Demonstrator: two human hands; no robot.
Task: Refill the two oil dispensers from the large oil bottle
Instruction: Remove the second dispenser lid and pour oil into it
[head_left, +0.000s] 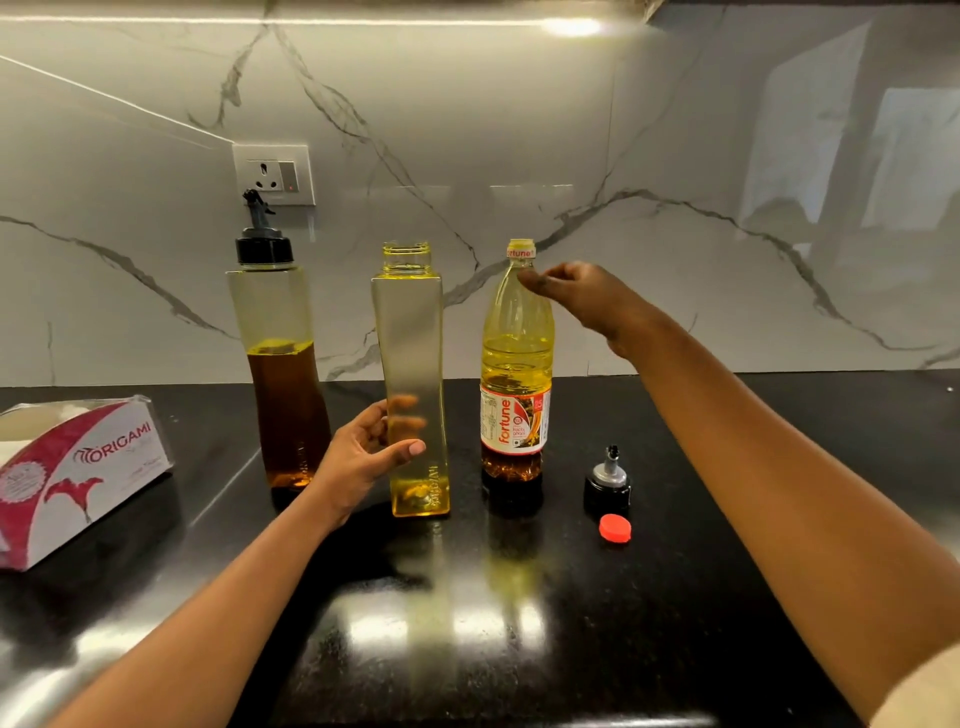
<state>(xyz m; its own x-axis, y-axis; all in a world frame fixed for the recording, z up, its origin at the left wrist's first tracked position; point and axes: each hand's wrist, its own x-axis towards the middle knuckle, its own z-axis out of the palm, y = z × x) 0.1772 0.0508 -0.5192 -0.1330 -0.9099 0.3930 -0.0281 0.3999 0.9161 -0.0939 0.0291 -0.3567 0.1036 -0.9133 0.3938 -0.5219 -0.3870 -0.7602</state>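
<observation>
Left hand (363, 457) wraps the uncapped dispenser (410, 338) at frame centre, steadying it; right hand (576, 296) is at the neck of the large oil bottle (517, 364) just right of it, fingers curled, whether gripping yet I can't tell. Next: lift, tip, pour carefully into that narrow mouth

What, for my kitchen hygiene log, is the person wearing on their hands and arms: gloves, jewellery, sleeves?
No gloves: the left hand and right hand are bare, with no ring, watch or bracelet showing. Both forearms are uncovered too. The only clothing in view is a cream-coloured sleeve at the upper end of the right arm, in the bottom corner of the picture.
</observation>
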